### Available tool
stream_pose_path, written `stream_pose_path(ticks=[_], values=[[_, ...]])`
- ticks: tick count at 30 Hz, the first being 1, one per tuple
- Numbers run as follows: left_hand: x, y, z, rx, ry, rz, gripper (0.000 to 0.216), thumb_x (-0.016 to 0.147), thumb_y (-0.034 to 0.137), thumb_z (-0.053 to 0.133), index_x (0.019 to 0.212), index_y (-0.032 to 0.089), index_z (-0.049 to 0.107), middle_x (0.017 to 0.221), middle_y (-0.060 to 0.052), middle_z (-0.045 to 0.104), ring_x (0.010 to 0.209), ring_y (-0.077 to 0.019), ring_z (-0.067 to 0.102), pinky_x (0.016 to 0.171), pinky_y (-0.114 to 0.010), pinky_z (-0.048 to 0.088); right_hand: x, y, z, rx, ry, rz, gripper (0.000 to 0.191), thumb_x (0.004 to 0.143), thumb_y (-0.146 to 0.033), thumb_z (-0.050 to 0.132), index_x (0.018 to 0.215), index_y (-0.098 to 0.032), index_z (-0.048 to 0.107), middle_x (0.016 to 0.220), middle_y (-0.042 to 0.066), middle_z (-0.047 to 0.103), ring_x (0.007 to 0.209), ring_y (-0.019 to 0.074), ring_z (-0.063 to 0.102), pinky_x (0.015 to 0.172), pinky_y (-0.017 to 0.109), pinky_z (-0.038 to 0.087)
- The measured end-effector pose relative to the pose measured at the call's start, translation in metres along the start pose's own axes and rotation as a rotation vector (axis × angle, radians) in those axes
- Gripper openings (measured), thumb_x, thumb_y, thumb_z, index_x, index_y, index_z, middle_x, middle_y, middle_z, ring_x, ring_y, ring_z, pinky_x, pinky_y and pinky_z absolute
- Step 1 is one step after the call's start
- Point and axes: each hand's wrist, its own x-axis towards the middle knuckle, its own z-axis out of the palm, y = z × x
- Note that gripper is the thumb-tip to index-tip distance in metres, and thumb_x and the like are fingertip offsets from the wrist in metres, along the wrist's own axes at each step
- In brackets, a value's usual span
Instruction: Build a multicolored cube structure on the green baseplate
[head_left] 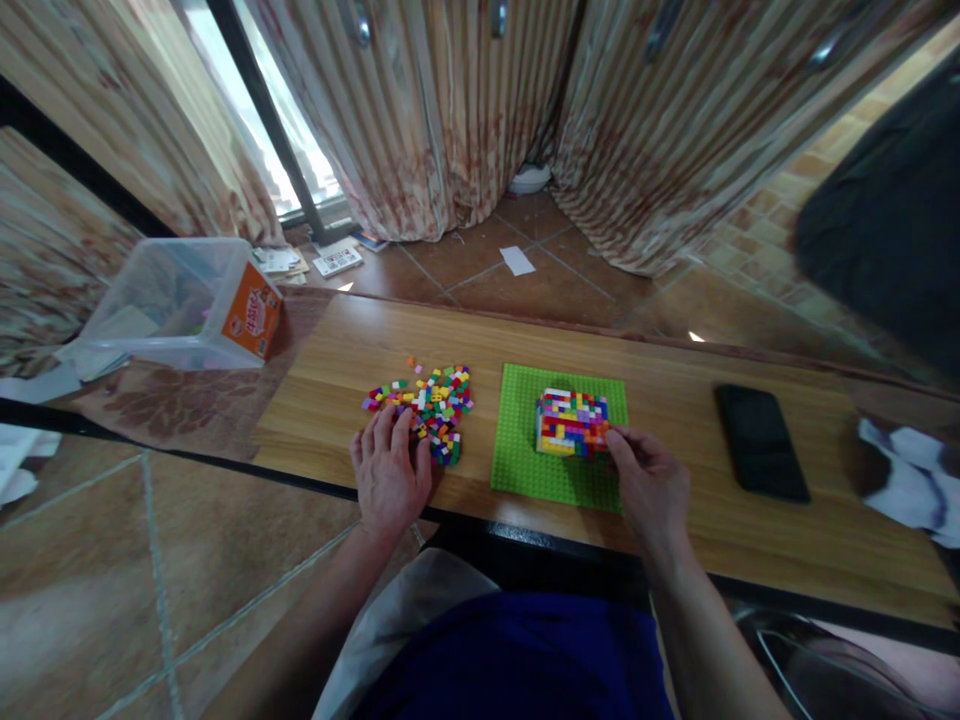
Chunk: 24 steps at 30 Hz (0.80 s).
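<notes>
A green baseplate (525, 450) lies on the wooden table (675, 370). A multicoloured block of small bricks (570, 420) is built on it. My right hand (646, 478) is at the block's right corner, thumb and fingers pinched against the orange bricks there; whether it holds a loose brick I cannot make out. To the left lies a pile of loose coloured bricks (439, 395). My left hand (388, 468) rests palm down on the pile's near edge, fingers spread over the bricks.
A black phone (760, 440) lies right of the baseplate. White cloth (904, 480) sits at the table's right end. A clear plastic bin (161, 300) with an orange box (253, 312) stands at the left. Curtains and papers are on the floor behind.
</notes>
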Motion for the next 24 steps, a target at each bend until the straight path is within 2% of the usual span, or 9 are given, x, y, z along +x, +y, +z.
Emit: stream_pose_path(ticks=[5, 10, 13, 17, 20, 24], values=[[0.0, -0.001, 0.001, -0.013, -0.006, -0.006, 0.047, 0.095, 0.038, 0.047, 0.137, 0.017, 0.053, 0.147, -0.015, 0.05, 0.137, -0.0319, 0.042, 0.114, -0.05, 0.026, -0.001, 0.002, 0.004, 0.003, 0.028, -0.02, 0.035, 0.074, -0.049, 0.07, 0.087, -0.016, 0.073, 0.082, 0.007, 0.075, 0.073, 0.0203, 0.068, 0.065, 0.032, 0.054], [0.0, -0.001, 0.0, -0.005, 0.0, 0.006, 0.047, 0.095, 0.038, 0.047, 0.136, 0.016, 0.054, 0.147, -0.016, 0.05, 0.136, -0.0323, 0.044, 0.114, -0.05, 0.027, -0.002, 0.001, 0.004, -0.013, 0.0, -0.051, 0.037, 0.076, -0.05, 0.068, 0.089, -0.016, 0.073, 0.085, 0.007, 0.075, 0.076, 0.0204, 0.068, 0.067, 0.032, 0.054], [0.001, -0.002, 0.0, -0.01, 0.003, 0.017, 0.046, 0.096, 0.037, 0.047, 0.135, 0.015, 0.055, 0.145, -0.017, 0.051, 0.135, -0.0329, 0.045, 0.113, -0.052, 0.029, -0.003, 0.001, -0.001, 0.01, -0.009, -0.033, 0.044, 0.08, -0.058, 0.062, 0.089, -0.015, 0.073, 0.082, 0.008, 0.074, 0.072, 0.0196, 0.066, 0.063, 0.031, 0.052], [0.002, -0.009, 0.001, -0.086, 0.012, 0.013, 0.042, 0.095, 0.033, 0.047, 0.133, 0.015, 0.055, 0.142, -0.017, 0.054, 0.134, -0.031, 0.047, 0.111, -0.052, 0.033, -0.002, 0.004, -0.015, 0.073, 0.066, -0.004, 0.052, 0.084, -0.064, 0.055, 0.092, -0.015, 0.071, 0.085, 0.009, 0.073, 0.068, 0.0183, 0.064, 0.06, 0.031, 0.049], [0.002, -0.015, -0.001, -0.18, 0.007, 0.008, 0.041, 0.095, 0.026, 0.046, 0.134, 0.016, 0.053, 0.141, -0.017, 0.055, 0.132, -0.0281, 0.05, 0.109, -0.051, 0.038, 0.002, 0.009, -0.027, -0.055, 0.108, -0.001, 0.049, 0.083, -0.065, 0.054, 0.09, -0.019, 0.071, 0.085, 0.01, 0.072, 0.071, 0.0221, 0.065, 0.063, 0.034, 0.049], [0.001, -0.023, -0.005, -0.305, -0.013, 0.001, 0.043, 0.094, 0.017, 0.042, 0.136, 0.018, 0.051, 0.138, -0.014, 0.058, 0.131, -0.0245, 0.052, 0.11, -0.05, 0.04, 0.007, 0.025, -0.04, -0.303, 0.119, 0.009, 0.037, 0.084, -0.059, 0.052, 0.082, -0.026, 0.07, 0.077, 0.011, 0.072, 0.077, 0.0323, 0.068, 0.066, 0.043, 0.049]])
